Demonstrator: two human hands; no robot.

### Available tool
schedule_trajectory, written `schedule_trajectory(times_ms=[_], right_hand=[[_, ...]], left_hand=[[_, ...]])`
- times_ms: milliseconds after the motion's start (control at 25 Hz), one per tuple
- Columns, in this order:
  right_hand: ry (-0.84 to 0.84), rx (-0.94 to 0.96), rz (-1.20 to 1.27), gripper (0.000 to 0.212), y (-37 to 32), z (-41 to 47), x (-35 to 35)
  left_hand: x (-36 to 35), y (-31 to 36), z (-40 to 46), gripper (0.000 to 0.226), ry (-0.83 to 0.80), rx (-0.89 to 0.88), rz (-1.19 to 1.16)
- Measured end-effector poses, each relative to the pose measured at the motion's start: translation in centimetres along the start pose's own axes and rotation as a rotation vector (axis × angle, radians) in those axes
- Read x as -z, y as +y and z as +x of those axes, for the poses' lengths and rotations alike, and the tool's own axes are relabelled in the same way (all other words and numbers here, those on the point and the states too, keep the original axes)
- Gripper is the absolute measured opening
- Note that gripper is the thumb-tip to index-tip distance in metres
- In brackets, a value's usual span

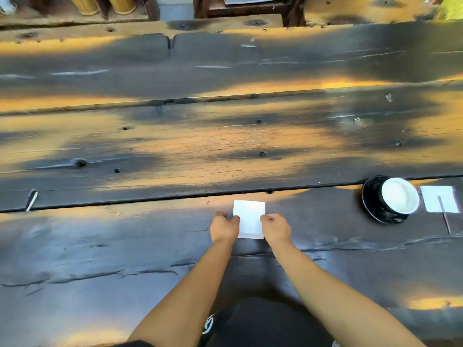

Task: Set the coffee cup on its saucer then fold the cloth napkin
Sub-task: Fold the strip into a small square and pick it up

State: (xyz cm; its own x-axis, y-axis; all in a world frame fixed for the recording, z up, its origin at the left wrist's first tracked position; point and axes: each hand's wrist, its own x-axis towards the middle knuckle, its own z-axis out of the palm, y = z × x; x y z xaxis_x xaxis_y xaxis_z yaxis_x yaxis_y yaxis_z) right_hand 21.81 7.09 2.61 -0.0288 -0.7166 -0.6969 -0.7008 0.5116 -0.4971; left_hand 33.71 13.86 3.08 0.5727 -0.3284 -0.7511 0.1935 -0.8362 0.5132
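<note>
Counter (155, 246): dark worn planks with orange patches of light; everything of the task lies along the near plank
Left hand (223, 226): closed on the left edge of the napkin, thumb on top, fingers curled at the side
Napkin (248, 216): small white square with layered edges showing at its near side, so it looks already folded at least once; it lies flat on the counter between both hands
Right hand (274, 227): pinching the napkin's right edge, mirroring the other hand
Cup (398, 199): white inside, dark outside, sitting on the saucer, well to the right of the napkin
Saucer (370, 204): dark, under the cup, so the first step looks done
Second white square (439, 199): just beside the saucer, with a thin stick across it
Left to do: probably only a last fold or pressing the napkin flat
</note>
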Motion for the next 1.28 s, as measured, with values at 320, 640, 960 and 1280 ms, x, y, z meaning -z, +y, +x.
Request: schedule_trajectory(times_ms=[320,640,960,1280], right_hand=[[-0.234,-0.183,0.518,0.003,2.2,-3.2,-0.2],[-0.339,-0.098,0.712,0.02,2.9,-6.8,-0.6],[-0.378,0.068,0.727,0.035,4.2,-8.3,1.9],[-0.505,0.048,0.705,0.042,8.1,-6.1,6.4]], left_hand=[[3.3,-1.7,-1.3,0.016,-0.331,0.293,-0.336],[6.6,-4.8,-3.7,0.018,-0.552,0.254,-0.366],[5.8,-4.7,-5.2,0.048,-0.667,0.113,-0.515],[2.1,-5.2,-8.7,0.058,-0.662,0.09,-0.586]])
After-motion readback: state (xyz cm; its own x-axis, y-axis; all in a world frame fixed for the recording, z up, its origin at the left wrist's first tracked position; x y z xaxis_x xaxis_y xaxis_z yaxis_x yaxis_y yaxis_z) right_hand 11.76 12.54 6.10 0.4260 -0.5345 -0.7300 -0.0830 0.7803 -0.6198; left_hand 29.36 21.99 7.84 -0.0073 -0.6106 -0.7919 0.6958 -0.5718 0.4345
